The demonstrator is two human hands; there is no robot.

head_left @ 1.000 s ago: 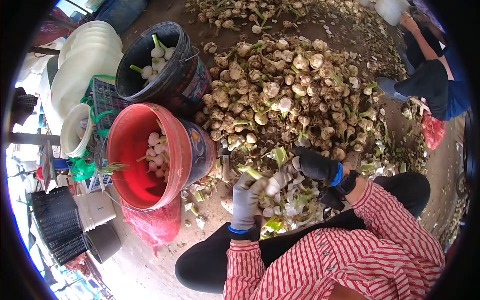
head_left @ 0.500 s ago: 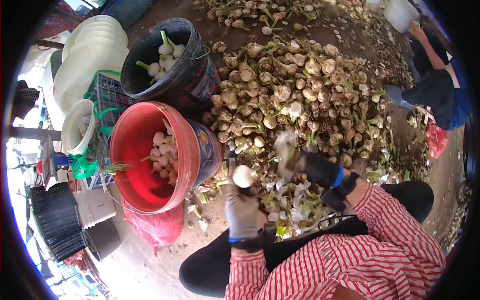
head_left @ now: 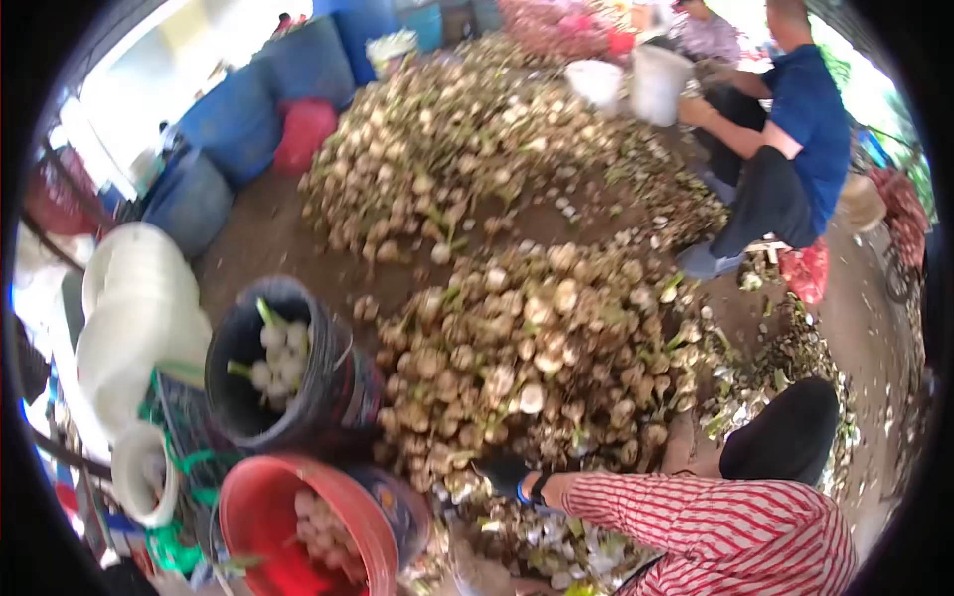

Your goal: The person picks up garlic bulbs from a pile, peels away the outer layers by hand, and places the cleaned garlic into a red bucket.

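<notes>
My right hand (head_left: 504,477), in a dark glove with a blue band and black strap at the wrist, reaches across to the near edge of a heap of unpeeled garlic bulbs (head_left: 547,348). Its fingers are smeared by motion, and I cannot tell what is in them. Low in the view, my left hand (head_left: 479,571) wears a pale glove and is blurred, near the bottom edge. A red bucket (head_left: 386,531) holding pinkish-white garlic (head_left: 326,536) stands left of it. Trimmed peelings (head_left: 571,546) lie between my hands and my body.
Behind the red bucket is a black bucket (head_left: 227,387) with white, stemmed bulbs. White tubs (head_left: 134,343) stand at the left. Beyond lies a larger garlic heap (head_left: 467,129), with blue barrels (head_left: 234,114) behind. A person in blue (head_left: 810,109) sits at the right, near a white bucket (head_left: 659,84).
The view has tilted up and shows more of the far heap. My right hand has moved left toward the buckets; my left hand, earlier with a white bulb, is now low and blurred.
</notes>
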